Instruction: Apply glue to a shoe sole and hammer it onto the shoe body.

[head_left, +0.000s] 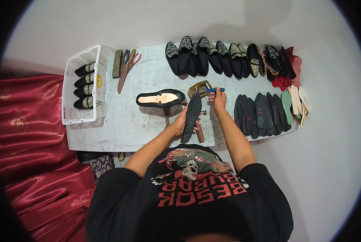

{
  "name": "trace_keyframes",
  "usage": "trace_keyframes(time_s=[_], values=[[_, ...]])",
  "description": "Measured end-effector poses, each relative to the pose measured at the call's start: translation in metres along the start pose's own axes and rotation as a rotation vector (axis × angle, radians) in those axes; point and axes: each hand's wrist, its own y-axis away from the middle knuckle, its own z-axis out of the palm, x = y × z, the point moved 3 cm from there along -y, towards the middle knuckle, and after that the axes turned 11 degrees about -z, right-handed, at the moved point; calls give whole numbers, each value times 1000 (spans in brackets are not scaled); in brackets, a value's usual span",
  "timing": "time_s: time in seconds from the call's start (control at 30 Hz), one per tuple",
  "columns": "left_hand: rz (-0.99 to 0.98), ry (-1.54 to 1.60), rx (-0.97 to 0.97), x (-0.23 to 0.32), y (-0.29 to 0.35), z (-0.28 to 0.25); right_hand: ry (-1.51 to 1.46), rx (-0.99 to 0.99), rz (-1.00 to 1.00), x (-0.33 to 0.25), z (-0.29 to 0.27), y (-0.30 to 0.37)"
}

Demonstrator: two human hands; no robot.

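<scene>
My left hand (182, 122) is closed around a black shoe sole (193, 117), held upright-slanted over the near part of the table. In my right hand (218, 101) is a brush with a blue handle (215, 90). Its bristle end is at a yellowish tub (196, 89), just beyond the sole's tip; whether the bristles touch what is inside cannot be made out. Left of the tub lies a black shoe (160, 99) with a pale patch along its bottom, raised on a stand. A hammer's wooden handle (200, 134) shows partly behind the sole and my left fingers.
Several finished-looking black shoes (186, 56) line the table's far edge. Stacked black soles (245, 117) and green and cream ones (287, 105) lie at the right. A white basket (101, 86) with shoes stands left, near pincers (136, 59) and a dark block (117, 63).
</scene>
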Motion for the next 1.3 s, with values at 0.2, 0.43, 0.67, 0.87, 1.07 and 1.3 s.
trace_keyframes(time_s=[0.2,0.43,0.67,0.87,1.07,1.3], values=[[9,89,-52,-4,10,-8,-216,114,27,-9,-3,15],[-31,105,-13,-5,-3,4,-186,93,-1,-19,-11,23],[-37,190,-56,-10,-23,11,-256,141,-41,-32,-19,33],[-1,204,-86,-1,-33,19,-31,82,-446,-114,-18,51],[28,142,-157,20,-45,47,149,48,-677,-172,-15,80],[123,109,-140,39,-58,58,501,-141,-837,-201,-12,110]])
